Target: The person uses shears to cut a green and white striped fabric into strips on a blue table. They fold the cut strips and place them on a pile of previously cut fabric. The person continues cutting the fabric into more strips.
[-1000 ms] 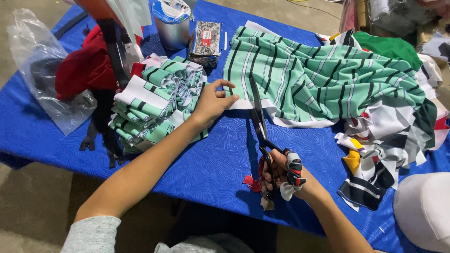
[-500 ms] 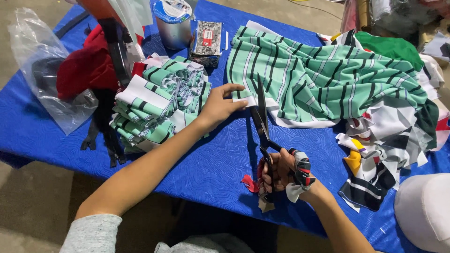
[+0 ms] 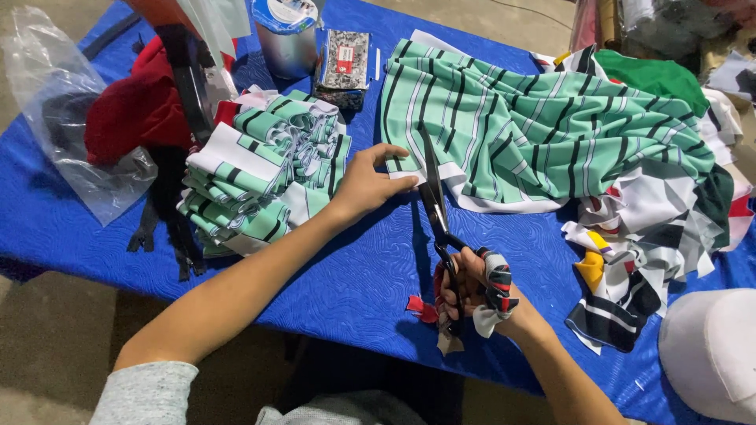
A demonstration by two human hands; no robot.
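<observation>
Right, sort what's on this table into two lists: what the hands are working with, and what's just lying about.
In use:
- scissors, held in the right hand
- green striped cloth, its edge under the left hand

Lying about:
- stack of folded striped pieces
- clear plastic bag
- red cloth
- metal can
- patterned scraps
- white cap

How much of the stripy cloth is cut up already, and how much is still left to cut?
Done: a stack of folded green, white and black striped fabric pieces sits beside the left hand. In hand: the right hand holds long black scissors at the edge of the large green striped fabric sheet, which the left hand presses flat. Left: most of that sheet looks uncut, so plenty likely remains.
</observation>
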